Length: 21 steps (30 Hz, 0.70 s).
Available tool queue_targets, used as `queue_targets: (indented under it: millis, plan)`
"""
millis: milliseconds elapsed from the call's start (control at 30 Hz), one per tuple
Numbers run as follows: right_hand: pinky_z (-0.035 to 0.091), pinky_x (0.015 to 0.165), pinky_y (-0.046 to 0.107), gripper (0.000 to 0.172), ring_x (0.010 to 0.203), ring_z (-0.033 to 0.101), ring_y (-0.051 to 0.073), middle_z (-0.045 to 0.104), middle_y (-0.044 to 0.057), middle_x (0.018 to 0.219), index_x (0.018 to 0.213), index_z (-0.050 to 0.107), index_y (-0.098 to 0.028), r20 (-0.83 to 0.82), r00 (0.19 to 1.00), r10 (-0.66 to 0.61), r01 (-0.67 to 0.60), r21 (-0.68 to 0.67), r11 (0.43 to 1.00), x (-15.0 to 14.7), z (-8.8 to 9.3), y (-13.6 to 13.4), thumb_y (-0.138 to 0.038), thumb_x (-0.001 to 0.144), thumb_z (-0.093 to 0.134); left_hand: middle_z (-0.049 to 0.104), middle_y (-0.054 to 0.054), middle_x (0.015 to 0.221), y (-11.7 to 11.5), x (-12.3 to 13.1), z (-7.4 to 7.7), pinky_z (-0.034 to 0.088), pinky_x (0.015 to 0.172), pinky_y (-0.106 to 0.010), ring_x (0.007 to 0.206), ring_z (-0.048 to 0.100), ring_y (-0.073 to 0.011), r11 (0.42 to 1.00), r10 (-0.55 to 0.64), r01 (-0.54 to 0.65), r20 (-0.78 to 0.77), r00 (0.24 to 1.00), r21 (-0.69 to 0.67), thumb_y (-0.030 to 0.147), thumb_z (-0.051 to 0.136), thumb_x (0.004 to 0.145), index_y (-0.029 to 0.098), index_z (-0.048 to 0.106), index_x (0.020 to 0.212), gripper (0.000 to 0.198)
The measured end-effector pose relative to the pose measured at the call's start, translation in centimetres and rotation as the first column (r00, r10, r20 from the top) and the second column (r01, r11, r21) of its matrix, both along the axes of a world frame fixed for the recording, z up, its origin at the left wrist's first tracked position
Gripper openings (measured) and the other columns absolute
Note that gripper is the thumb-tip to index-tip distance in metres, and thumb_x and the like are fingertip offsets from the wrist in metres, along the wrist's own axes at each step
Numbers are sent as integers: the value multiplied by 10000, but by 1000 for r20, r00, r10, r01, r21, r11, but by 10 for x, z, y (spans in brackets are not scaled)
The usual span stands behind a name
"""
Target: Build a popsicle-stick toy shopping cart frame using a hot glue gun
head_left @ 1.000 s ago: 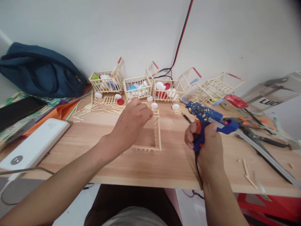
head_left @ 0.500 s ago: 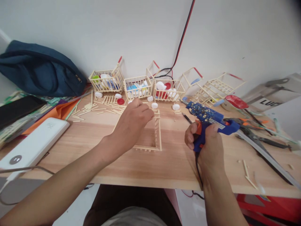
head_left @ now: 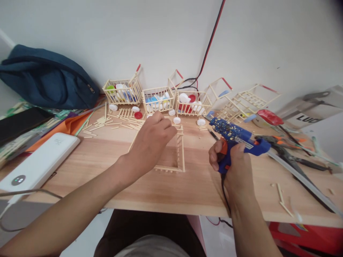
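Note:
My left hand [head_left: 155, 137] reaches over the far side of a small open frame of thin wooden sticks [head_left: 183, 157] on the table. Its fingers are closed and point away from me, so whatever they pinch is hidden behind the knuckles. To the right, my right hand [head_left: 235, 164] grips a blue glue gun [head_left: 227, 130], its body speckled with gold flecks. The index finger lies at the orange trigger, and the nozzle points away and to the left. A clear glue stick [head_left: 284, 160] trails from the gun's back end.
Stick-built toy carts [head_left: 194, 103] line the wall, several holding bottle caps. Loose sticks [head_left: 102, 123] lie at left, near a white power bank [head_left: 40, 160] and a blue bag [head_left: 48, 78]. Pliers [head_left: 289, 153] and a pen [head_left: 213, 134] lie at right.
The glue gun and my right hand have shifted slightly to the left. My left hand stays over the frame's far side with its fingers closed.

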State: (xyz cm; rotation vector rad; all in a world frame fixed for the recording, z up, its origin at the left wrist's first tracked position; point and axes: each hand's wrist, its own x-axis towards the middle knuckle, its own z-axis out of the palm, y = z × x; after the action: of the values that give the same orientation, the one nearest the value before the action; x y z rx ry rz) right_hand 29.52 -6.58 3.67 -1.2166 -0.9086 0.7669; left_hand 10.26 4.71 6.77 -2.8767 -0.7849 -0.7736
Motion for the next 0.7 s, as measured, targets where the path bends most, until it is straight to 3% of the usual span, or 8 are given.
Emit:
queue_targets:
  millis: [133,233,367,467,567,700]
  plan:
    - [283,415,248,518,435,390,104,524,-16,602,778,555,-213,17,1000,18,-18,-9,1000,-1,1,0,-722,850,487,649,-44,869,0,1,-1,432,779,-364,881,497,-202,1000,-18,18,58,998,-13,153,475,969,196,671,814,253]
    - [282,418,244,518,440,391,97,529,-16,611,772,557,-206,-6,1000,30,-30,-8,1000,-1,2,0,-716,846,504,686,-38,866,1,-3,9,450,771,-358,856,527,-196,1000,-14,16,139,990,-18,174,523,953,196,690,816,218]
    - [280,432,244,502,455,405,96,518,-23,606,781,554,-202,5,1000,-8,8,-26,1000,-2,3,-1,-698,851,519,726,-11,918,2,-26,33,478,804,-345,900,607,-180,989,143,-116,356,924,-96,150,576,915,224,712,910,155]
    - [279,450,250,407,463,414,95,516,-29,610,778,551,-204,48,998,-28,29,-26,999,-4,4,0,-601,864,583,733,5,896,2,-48,42,489,794,-333,889,630,-175,961,267,-210,397,878,-183,150,626,871,231,718,878,123]
    - [306,470,262,313,498,442,107,540,-22,631,753,559,-206,131,990,-57,67,-73,995,-7,7,2,-486,866,642,730,15,859,2,-60,37,489,758,-310,806,631,-154,941,298,-210,354,887,-266,168,660,842,222,711,835,74]
    - [324,475,253,225,515,446,104,542,-30,620,779,621,-204,264,957,-118,145,-83,986,-10,15,8,-406,834,703,731,19,841,0,-58,17,473,699,-268,773,639,-136,919,279,-148,339,898,-364,158,655,831,204,697,806,67]
